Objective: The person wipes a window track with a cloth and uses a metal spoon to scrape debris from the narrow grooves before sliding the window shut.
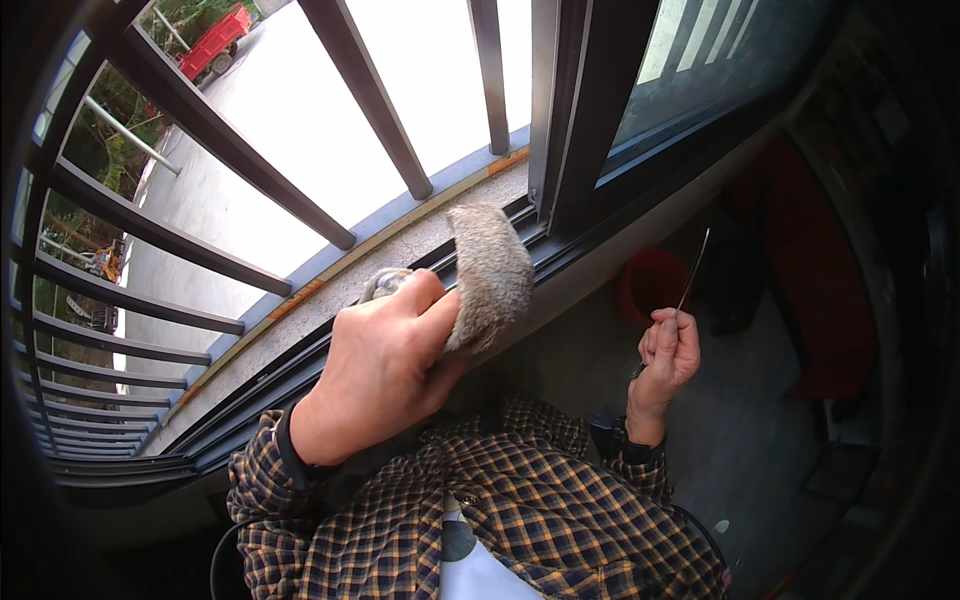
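My left hand (385, 365) grips a grey-brown fuzzy cloth (487, 275) and holds it against the dark sliding-window track (300, 365) on the sill. The cloth folds up over my fingers. My right hand (665, 355) hangs lower, to the right, away from the window, pinching a thin dark stick-like tool (692, 270) that points upward. Both forearms wear plaid yellow-and-dark sleeves.
A dark window frame post (575, 110) stands just right of the cloth, with a glass pane (720, 50) beyond. Curved metal bars (365, 95) guard the opening above a concrete ledge (420, 240). A red bucket (650, 285) sits on the floor below.
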A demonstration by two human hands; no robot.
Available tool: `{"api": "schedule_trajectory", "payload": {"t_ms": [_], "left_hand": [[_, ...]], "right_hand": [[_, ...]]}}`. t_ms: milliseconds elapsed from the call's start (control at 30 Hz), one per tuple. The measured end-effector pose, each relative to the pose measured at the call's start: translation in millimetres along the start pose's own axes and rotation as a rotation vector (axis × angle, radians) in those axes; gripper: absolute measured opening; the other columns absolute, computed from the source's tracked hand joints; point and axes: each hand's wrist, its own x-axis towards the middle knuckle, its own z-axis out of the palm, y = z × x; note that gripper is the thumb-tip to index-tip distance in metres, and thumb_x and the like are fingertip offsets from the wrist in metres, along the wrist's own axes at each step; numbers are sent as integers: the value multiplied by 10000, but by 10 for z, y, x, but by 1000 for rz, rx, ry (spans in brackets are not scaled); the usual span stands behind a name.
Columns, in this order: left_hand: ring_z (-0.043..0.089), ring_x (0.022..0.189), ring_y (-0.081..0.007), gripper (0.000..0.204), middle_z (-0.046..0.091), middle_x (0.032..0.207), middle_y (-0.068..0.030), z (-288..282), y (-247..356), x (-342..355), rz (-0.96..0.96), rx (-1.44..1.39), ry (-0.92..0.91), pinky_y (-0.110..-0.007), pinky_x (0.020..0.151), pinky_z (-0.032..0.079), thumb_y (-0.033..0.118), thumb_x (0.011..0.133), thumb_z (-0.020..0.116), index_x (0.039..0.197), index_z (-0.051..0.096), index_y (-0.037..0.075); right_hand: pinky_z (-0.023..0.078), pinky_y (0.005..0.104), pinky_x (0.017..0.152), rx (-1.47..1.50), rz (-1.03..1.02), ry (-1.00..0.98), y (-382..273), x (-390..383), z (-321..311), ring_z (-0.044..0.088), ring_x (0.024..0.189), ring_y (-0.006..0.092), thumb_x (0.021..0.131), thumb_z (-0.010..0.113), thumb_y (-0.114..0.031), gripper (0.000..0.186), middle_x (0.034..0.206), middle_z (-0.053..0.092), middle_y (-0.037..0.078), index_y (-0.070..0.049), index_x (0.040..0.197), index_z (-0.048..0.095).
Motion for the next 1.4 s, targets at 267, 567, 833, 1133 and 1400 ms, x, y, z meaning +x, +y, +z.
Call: {"api": "schedule_trajectory", "payload": {"t_ms": [267, 567, 833, 1133, 1400], "left_hand": [[638, 895, -306, 378, 579, 1010, -163, 1126, -374, 377, -30, 210, 158, -388, 671, 539, 74, 847, 545, 1221, 509, 31], [663, 740, -267, 159, 618, 790, -110, 1219, -249, 296, -55, 84, 246, -392, 606, 533, 102, 806, 584, 925, 509, 28], [621, 776, -226, 248, 588, 859, -71, 1099, 0, -6, -87, 30, 566, -343, 638, 516, 169, 727, 678, 905, 544, 58], [597, 827, -218, 466, 604, 949, -25, 1004, -133, -1579, -471, 208, 351, -328, 715, 514, 217, 584, 782, 994, 622, 67], [597, 827, -270, 336, 591, 918, -41, 675, -883, -2403, -845, 437, 344, -380, 709, 531, 184, 651, 705, 961, 614, 92]], "right_hand": [[211, 185, 469, -73, -17, -116, -14, -95, -131, 278, 526, 6, 1011, 482, -145, 171, 621, 358, -65, -29, 934, 581], [188, 183, 459, -207, -22, -144, -83, -84, -326, 246, 521, 4, 1024, 468, -162, 188, 607, 327, -66, -33, 943, 579], [182, 175, 452, -287, -264, -182, -515, 572, -380, 261, 527, -3, 1018, 486, -175, 188, 628, 348, -74, -28, 981, 598], [212, 157, 443, -266, -112, -244, -64, 368, -722, 279, 519, -4, 1028, 464, -167, 205, 650, 355, -67, -18, 1063, 601], [185, 174, 448, -273, -118, -300, -101, 389, -651, 259, 528, -10, 1032, 471, -159, 199, 646, 346, -72, -14, 1049, 607]]}}
